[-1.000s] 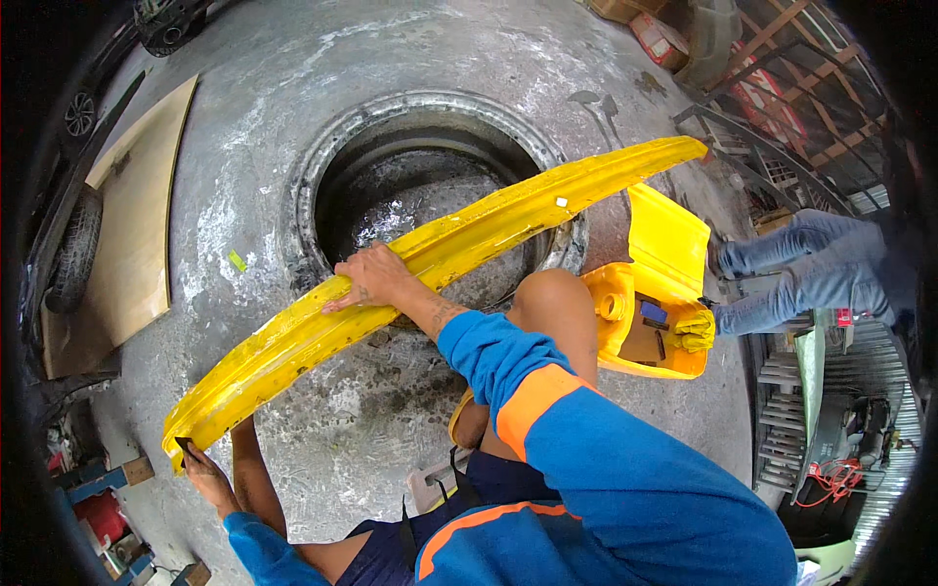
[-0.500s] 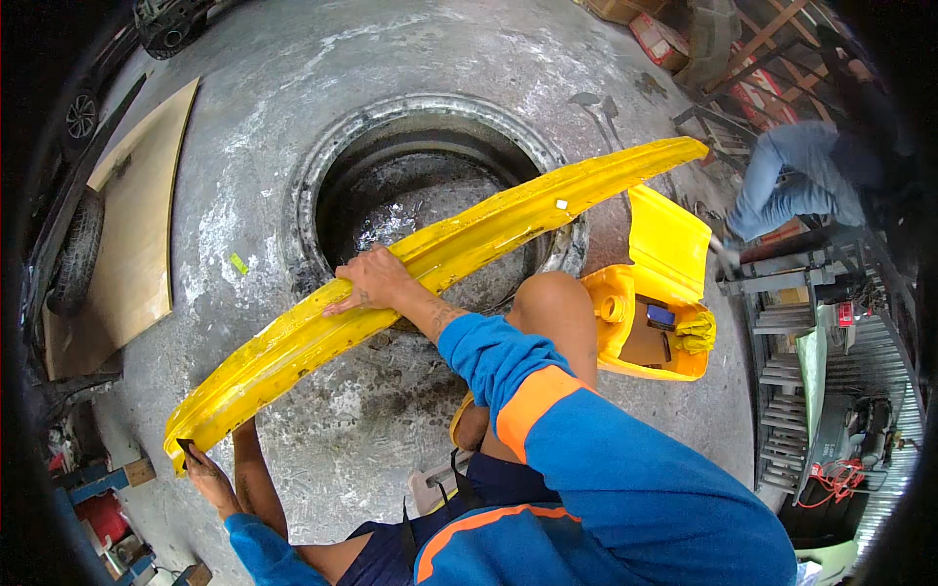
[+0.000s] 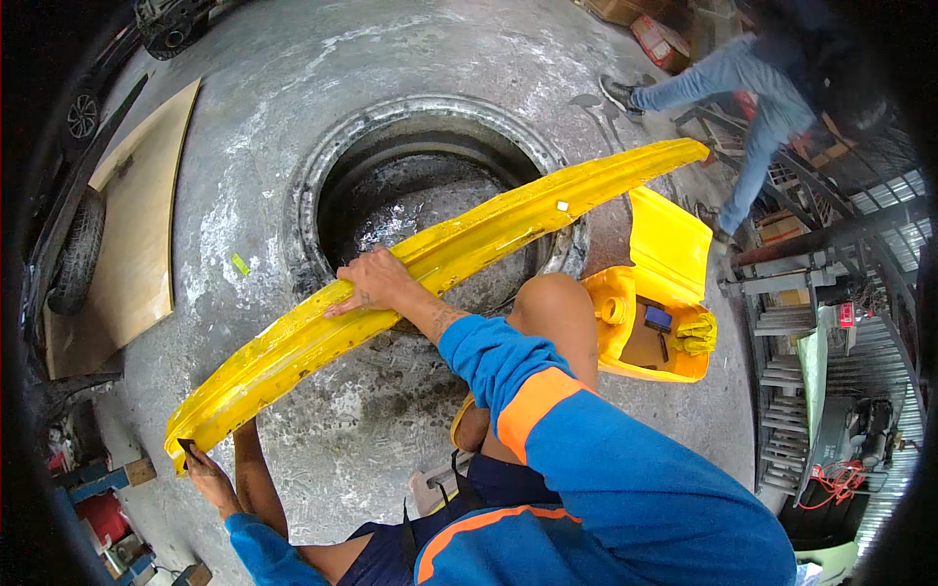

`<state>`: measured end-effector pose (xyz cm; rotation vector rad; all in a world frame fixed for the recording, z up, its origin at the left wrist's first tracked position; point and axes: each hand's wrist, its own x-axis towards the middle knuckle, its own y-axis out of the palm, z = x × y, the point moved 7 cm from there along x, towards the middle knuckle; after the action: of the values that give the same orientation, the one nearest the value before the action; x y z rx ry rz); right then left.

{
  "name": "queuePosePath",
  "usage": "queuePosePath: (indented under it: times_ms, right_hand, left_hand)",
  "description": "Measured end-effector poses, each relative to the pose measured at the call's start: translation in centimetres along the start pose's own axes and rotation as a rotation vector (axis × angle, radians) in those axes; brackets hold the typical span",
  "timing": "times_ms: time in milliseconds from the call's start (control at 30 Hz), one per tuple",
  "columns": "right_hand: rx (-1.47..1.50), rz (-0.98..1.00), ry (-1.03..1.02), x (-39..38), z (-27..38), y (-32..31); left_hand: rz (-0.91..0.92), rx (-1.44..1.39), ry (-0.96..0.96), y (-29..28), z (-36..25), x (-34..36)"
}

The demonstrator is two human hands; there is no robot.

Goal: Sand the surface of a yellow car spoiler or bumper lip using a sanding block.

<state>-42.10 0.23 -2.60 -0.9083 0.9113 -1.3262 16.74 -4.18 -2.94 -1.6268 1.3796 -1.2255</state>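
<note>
A long, curved yellow bumper-like strip [image 3: 508, 220], with dark scuffs and worn patches, slants across in front of me from lower left to upper right. My right hand [image 3: 374, 280] is wrapped over its upper edge near the middle. At the strip's lower left end, my left hand [image 3: 208, 481] pinches a small, flat black piece [image 3: 186, 445] against the yellow surface. What that piece is, I cannot make out. Behind the strip lies a large tyre [image 3: 430, 105] on its side, its hollow dark and wet; the strip covers part of its rim.
Right of my knee stands a cut-open yellow jug [image 3: 650, 369] holding a blue item [image 3: 659, 317] and a yellow cloth [image 3: 696, 334]. A person in jeans [image 3: 747, 117] is at the upper right, beside metal racks [image 3: 782, 391]. A wooden board [image 3: 137, 225] and another tyre [image 3: 80, 252] are left.
The person at the upper right has straightened from a bent posture and stretched one leg out to the left. My hands and the yellow strip have hardly moved.
</note>
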Motion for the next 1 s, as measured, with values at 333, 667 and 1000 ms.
queuePosePath:
  times_ms: [333, 667, 1000]
  right_hand:
    - [0.01, -0.025, -0.003, -0.2, 0.1, -0.3]
    - [-0.035, -0.028, 0.011, -0.1, 0.1, -0.2]
    - [-0.082, -0.067, -0.027, 0.0, 0.1, 0.1]
  left_hand:
    - [-0.044, 0.0, 0.073, -0.5, -1.7, -0.4]
    - [-0.037, -0.087, 0.046, 1.0, 0.0, -0.4]
    - [-0.067, -0.108, 0.016, 0.8, 0.3, -0.7]
